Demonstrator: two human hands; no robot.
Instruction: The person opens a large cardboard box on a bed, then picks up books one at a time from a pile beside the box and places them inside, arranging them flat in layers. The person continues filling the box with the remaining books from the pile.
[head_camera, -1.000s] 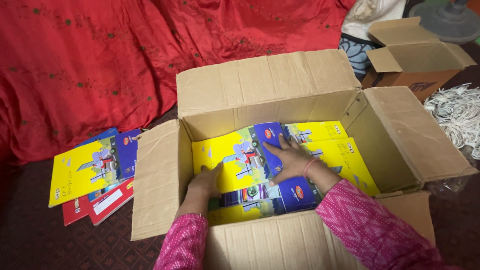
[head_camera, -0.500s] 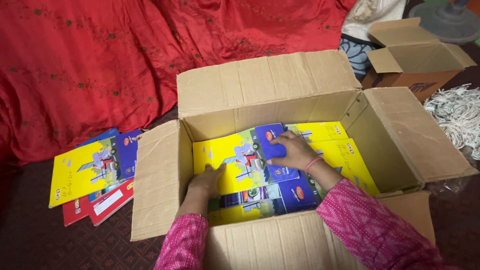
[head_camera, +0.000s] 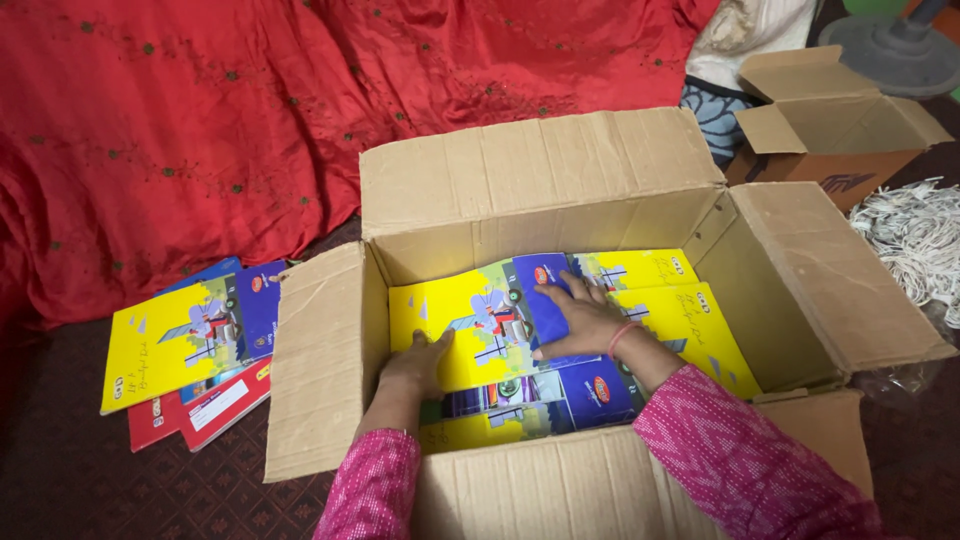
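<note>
both hands, left hand (head_camera: 415, 362) and right hand (head_camera: 580, 318), grip flat-open on one yellow notebook (head_camera: 465, 320) in one cardboard box (head_camera: 540, 185).

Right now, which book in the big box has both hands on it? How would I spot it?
Look inside the large open cardboard box in the middle. On top of the books at its left lies a yellow and blue notebook, with the left hand at its near edge and the right hand flat on it. Its neighbours lie untouched.
</note>
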